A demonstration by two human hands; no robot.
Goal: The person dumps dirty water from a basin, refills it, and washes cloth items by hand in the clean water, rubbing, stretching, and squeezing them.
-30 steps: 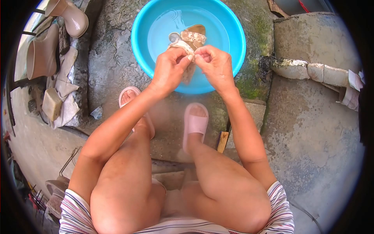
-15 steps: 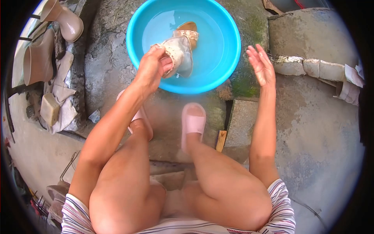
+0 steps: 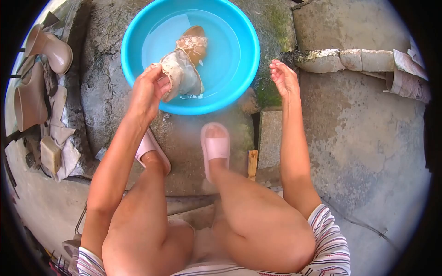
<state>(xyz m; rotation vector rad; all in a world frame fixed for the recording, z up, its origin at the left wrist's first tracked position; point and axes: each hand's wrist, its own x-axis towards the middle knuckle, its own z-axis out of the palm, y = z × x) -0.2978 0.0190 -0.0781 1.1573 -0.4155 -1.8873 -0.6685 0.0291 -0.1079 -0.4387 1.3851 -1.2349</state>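
Observation:
My left hand (image 3: 148, 89) is closed on the edge of a cream and greyish sandal (image 3: 188, 76), which it holds tilted inside the near left part of a blue basin (image 3: 256, 55). The sandal's lower end reaches the water. Just beyond it lies a second sandal (image 3: 195, 39), with a tan sole and a ruffled, pale strap, in the cloudy water. My right hand (image 3: 284, 78) hangs in the air to the right of the basin. Its fingers are loosely curled, with nothing seen in them.
Beige boots (image 3: 56, 54), a soap-like block (image 3: 50, 155) and cloths (image 3: 69, 158) are on the left ledge. A pale, segmented edging (image 3: 352, 60) runs along the right. Between my pink slippers (image 3: 216, 147) and that side lies a wood piece (image 3: 252, 163).
The view has shifted, so the basin sits further left in it. My right hand's fingers have curled in from a more spread pose. My left hand still holds the sandal.

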